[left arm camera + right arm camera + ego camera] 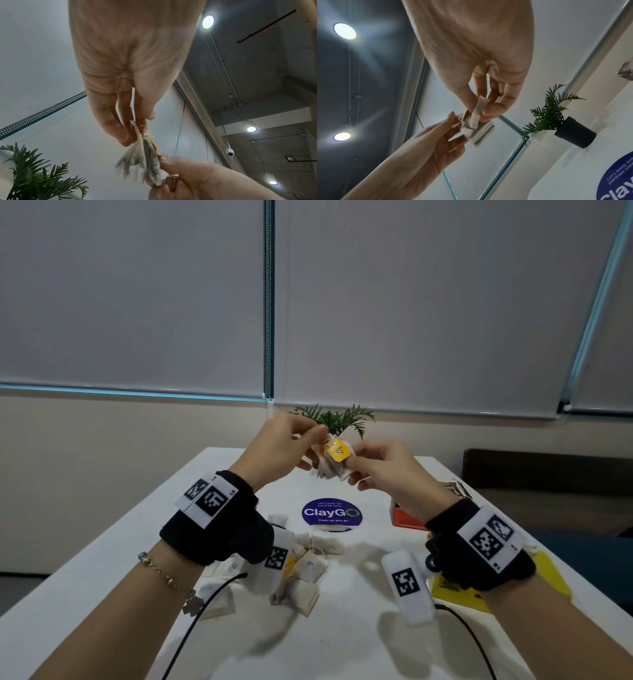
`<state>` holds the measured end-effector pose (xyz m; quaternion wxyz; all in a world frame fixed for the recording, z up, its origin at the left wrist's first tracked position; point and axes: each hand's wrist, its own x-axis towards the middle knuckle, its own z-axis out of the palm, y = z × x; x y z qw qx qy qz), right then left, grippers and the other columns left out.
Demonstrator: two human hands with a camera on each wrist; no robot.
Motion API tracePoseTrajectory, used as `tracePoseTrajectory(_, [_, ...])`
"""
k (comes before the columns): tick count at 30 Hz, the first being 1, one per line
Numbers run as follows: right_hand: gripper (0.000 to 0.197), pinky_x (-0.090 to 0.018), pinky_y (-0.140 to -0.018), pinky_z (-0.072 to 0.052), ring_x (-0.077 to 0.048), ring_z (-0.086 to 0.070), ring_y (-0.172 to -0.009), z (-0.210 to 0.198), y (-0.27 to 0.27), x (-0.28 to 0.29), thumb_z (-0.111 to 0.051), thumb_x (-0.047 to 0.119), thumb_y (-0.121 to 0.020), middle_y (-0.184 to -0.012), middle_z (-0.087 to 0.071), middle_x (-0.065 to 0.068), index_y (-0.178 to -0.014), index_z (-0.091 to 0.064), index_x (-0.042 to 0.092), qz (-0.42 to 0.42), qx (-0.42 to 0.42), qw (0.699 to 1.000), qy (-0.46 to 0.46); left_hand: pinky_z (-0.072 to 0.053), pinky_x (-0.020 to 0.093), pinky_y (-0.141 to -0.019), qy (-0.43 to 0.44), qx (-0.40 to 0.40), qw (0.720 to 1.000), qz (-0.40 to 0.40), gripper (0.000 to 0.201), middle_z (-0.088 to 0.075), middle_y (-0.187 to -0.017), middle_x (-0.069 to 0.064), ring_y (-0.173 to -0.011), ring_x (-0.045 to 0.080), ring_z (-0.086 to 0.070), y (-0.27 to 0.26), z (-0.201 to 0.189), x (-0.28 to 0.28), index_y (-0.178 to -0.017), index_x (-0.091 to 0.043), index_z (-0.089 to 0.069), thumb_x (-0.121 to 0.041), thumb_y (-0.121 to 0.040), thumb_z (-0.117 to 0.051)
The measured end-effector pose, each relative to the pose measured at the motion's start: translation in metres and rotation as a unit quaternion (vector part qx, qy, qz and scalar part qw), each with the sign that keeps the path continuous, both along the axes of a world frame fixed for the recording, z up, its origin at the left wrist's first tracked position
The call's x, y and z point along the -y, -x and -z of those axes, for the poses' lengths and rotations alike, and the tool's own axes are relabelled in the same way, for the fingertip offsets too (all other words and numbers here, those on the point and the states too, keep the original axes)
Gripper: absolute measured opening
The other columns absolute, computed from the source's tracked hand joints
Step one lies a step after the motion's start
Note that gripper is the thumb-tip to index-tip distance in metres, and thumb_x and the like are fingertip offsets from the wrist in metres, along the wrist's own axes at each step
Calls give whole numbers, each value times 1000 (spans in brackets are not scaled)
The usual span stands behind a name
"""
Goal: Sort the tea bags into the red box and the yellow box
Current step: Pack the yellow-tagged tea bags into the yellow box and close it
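Note:
Both hands are raised above the white table (359,577) and share a small clump of white tea bags (334,469) with a yellow tag (337,454). My left hand (320,436) pinches the top of the clump. My right hand (351,465) pinches its lower right side. The left wrist view shows the left hand (140,124) pinching the tea bags (140,159) at their gathered top. In the right wrist view the right hand (479,111) pinches a tea bag (481,129). Several loose tea bags (305,570) lie on the table. The red box (406,518) and yellow box (553,575) are partly hidden by my right wrist.
A small potted plant (337,419) stands at the table's far edge, right behind the hands. A round purple ClayGo sticker (331,513) marks the table's middle. Black cables (205,607) trail from both wrists. A dark bench (548,470) sits to the right.

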<state>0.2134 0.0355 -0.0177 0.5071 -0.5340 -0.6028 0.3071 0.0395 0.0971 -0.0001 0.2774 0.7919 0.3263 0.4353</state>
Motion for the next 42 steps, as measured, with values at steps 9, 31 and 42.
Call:
tracePoseTrajectory(9, [5,-19,-57,-54,-14,-66,-56,2,7,1,-64,6,-91,-70,-68,-11,-89,-61,3,-6,-77,997,-17,-55,22,-53,-22,-28,999,-16,26,-71,-76,4,-66,16,-70,1,1,0,-86,-9,-71,-32,-77,-79])
tracePoseTrajectory(31, [38,-21,-84,-55,-3,-67,-97,-30,-118,110,-79,23,-79,-108,-70,4,-114,-66,16,20,257,966,20,-53,26,-50,-42,-146,978,146,18,-71,-74,-2,-63,15,-69,-91,3,59,-82,-18,-62,-27,-79,-77])
tracePoseTrajectory(42, [28,-30,-91,-54,-21,-69,-100,4,-188,146,-65,20,-90,-107,-72,-12,-112,-68,4,30,110,993,43,-53,22,-49,-14,-70,969,237,11,-63,-77,1,-55,4,-63,-203,9,91,-86,-16,-62,-19,-85,-73])
